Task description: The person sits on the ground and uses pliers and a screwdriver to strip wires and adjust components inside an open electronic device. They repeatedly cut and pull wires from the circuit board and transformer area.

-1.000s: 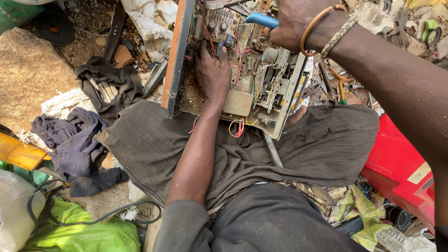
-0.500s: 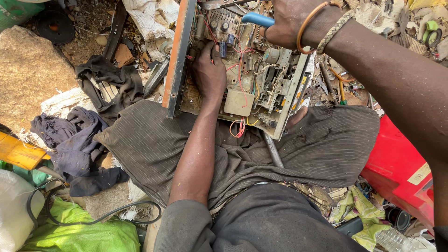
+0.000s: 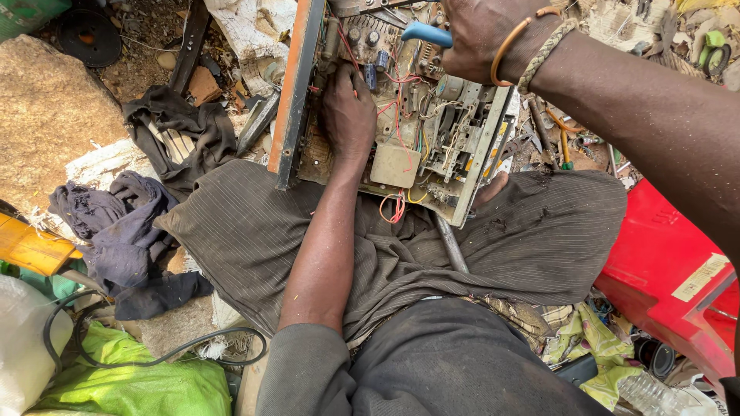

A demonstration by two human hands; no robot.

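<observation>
An opened electronic chassis (image 3: 432, 146) with circuit boards, red wires and an orange side rail rests across my knees at the top centre. My left hand (image 3: 348, 112) lies flat on its left part, fingers curled among the components, gripping the board. My right hand (image 3: 482, 35), with bracelets on the wrist, is closed around a tool with a blue handle (image 3: 425, 33) whose tip points down into the chassis. A metal rod (image 3: 451, 245) lies on my lap under the chassis.
A large stone (image 3: 46, 115) sits at the upper left, with dark rags (image 3: 116, 231) beside it. A green bag (image 3: 131, 381) and a black cable (image 3: 154, 347) lie at the lower left. A red plastic object (image 3: 663, 270) stands at the right. Scrap covers the ground.
My left hand has slid a little up the board. My right hand with the blue-handled tool has shifted slightly toward the top edge of the view.
</observation>
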